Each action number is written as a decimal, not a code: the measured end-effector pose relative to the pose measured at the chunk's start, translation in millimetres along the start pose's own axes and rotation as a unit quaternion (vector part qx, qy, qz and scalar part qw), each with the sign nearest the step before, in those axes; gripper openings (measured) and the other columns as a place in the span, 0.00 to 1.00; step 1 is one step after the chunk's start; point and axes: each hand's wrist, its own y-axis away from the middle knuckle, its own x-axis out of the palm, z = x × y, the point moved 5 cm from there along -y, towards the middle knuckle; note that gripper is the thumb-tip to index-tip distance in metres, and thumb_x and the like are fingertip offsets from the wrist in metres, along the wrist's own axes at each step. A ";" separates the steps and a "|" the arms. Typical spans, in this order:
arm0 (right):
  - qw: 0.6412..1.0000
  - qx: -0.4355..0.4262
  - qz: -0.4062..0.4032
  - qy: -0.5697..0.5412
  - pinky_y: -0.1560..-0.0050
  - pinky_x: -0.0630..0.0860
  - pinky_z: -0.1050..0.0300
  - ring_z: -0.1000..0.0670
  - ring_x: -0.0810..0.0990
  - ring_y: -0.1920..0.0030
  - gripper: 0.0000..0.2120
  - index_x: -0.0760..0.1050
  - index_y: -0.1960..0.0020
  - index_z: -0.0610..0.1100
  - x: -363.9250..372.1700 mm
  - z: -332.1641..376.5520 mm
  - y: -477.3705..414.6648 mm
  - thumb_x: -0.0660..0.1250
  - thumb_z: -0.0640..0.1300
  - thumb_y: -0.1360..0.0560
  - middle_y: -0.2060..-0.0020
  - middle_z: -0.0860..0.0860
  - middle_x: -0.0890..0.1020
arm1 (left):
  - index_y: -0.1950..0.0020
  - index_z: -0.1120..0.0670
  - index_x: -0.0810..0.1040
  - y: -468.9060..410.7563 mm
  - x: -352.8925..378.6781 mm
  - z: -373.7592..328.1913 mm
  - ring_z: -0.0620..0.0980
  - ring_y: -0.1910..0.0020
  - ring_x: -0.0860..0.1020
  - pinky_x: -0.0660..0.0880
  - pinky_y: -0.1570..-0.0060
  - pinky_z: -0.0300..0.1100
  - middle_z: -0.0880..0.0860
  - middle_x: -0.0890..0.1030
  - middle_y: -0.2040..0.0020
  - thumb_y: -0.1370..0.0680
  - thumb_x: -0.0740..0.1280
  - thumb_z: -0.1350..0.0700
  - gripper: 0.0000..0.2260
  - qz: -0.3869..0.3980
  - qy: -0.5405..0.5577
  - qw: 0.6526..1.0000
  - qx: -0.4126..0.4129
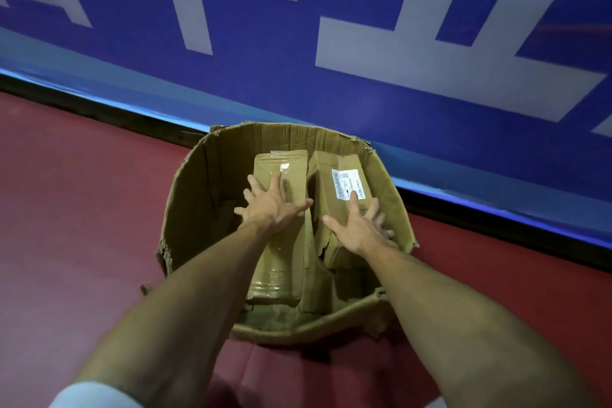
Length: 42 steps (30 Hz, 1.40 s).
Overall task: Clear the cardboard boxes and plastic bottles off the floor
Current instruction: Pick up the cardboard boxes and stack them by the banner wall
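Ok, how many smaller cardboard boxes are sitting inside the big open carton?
2. The taped box lies on the left inside the big carton, the white-labelled box beside it on the right. Others may be hidden underneath.

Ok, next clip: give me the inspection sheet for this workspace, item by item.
Surface: red floor; a torn large carton stands open on it.
Job's things: taped box and labelled box lie side by side inside the large carton; no bottles seen.
Clutter: nothing seen.
Grippers: left hand presses flat on the taped box; right hand presses flat on the labelled box, fingers spread.
Cables: nothing seen.
Surroundings: blue-and-white banner right behind the large carton.
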 end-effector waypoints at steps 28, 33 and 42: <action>0.987 -0.116 -0.045 0.106 0.32 0.62 0.33 0.37 0.60 0.26 0.33 0.57 0.22 0.54 -246.2 140.5 113.1 0.65 0.60 0.22 0.24 0.44 0.58 | 0.24 0.42 0.62 110.2 -265.4 -97.4 0.59 0.22 0.54 0.62 0.31 0.65 0.56 0.56 0.20 0.23 0.59 0.37 0.28 -0.105 -0.111 0.985 0.076; 0.981 -0.135 -0.035 0.138 0.30 0.58 0.31 0.36 0.54 0.23 0.34 0.50 0.19 0.54 -347.3 214.4 185.9 0.57 0.64 0.20 0.20 0.44 0.52 | 0.21 0.40 0.59 167.1 -389.0 -118.2 0.60 0.21 0.51 0.62 0.31 0.65 0.56 0.53 0.19 0.22 0.59 0.36 0.30 -0.107 -0.117 0.986 0.057; 0.959 -0.219 -0.045 0.174 0.29 0.59 0.31 0.35 0.53 0.23 0.37 0.47 0.19 0.54 -457.7 362.1 299.5 0.61 0.63 0.21 0.20 0.43 0.50 | 0.21 0.40 0.57 253.4 -581.4 -121.2 0.61 0.21 0.50 0.61 0.32 0.65 0.56 0.51 0.19 0.22 0.58 0.37 0.30 -0.153 -0.114 0.982 0.007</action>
